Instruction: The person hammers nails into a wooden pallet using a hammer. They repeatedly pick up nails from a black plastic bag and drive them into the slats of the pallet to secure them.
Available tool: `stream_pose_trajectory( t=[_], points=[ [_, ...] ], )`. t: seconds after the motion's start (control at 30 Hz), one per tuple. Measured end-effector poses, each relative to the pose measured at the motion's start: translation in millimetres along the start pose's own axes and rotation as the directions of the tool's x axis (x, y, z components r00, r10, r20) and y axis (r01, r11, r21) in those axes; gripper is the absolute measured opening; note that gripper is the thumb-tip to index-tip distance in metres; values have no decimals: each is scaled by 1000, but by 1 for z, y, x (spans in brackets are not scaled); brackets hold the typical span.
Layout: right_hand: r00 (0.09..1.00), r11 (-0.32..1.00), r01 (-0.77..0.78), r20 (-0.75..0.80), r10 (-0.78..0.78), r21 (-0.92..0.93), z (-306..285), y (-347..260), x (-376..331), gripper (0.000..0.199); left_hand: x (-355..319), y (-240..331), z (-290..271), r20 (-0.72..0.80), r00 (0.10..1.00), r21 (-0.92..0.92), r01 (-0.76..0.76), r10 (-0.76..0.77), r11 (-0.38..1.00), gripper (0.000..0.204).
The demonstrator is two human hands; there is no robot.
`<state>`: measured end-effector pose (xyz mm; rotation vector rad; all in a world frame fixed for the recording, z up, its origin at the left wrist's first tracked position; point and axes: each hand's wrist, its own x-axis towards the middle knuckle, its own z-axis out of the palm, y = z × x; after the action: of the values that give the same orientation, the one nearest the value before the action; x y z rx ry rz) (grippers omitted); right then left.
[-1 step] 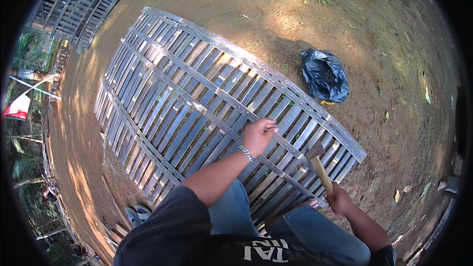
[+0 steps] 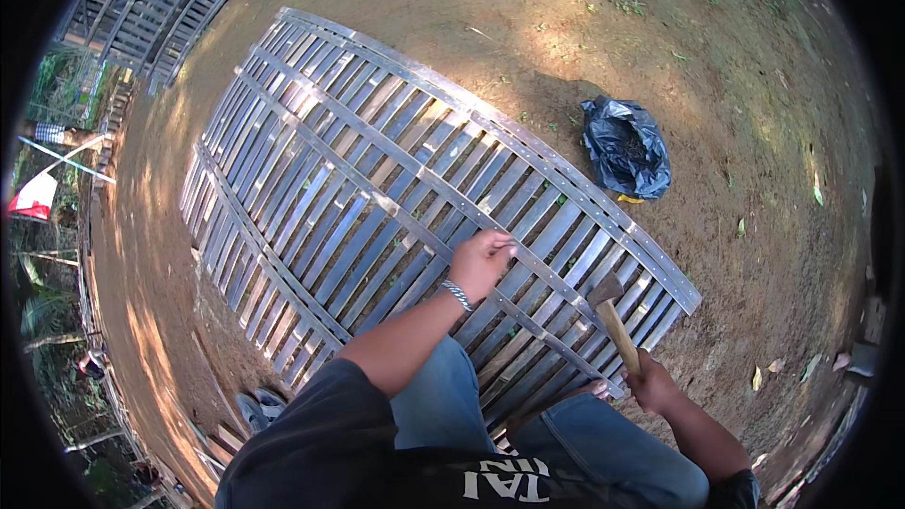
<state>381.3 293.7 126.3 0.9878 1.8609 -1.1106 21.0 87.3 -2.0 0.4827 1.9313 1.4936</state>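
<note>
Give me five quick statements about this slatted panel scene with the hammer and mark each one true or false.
1. The right hand holds a hammer by its wooden handle. True.
2. The left hand rests on the slatted panel. True.
3. The black bag lies on top of the panel. False: it lies on the dirt beside the panel.
4. The panel stands upright against a wall. False: it lies flat on the ground.
5. The left wrist is bare. False: it wears a metal bracelet.
</note>
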Motion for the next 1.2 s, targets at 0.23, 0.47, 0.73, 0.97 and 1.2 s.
stream_pose_trajectory(
  t=[0.23,0.47,0.73,0.97,1.2],
  points=[
    [998,970,-23,-67,7,-243,-33,-39,-25,53,9,16,-88,-374,925,173,147,-73,974,16],
    [996,960,31,-72,-53,-279,-38,-73,-35,56,63,-4,-86,-464,879,265,20,110,964,16],
    [982,969,183,-23,-190,-167,-16,-111,-16,58,71,-8,-75,-475,804,624,21,358,782,12],
    [936,938,337,-78,-343,-79,12,-176,53,59,68,-6,-75,-458,813,631,12,359,776,10],
    [692,755,636,-315,-650,-159,33,-244,121,57,67,4,-77,-428,835,619,-8,346,786,11]
  ],
)
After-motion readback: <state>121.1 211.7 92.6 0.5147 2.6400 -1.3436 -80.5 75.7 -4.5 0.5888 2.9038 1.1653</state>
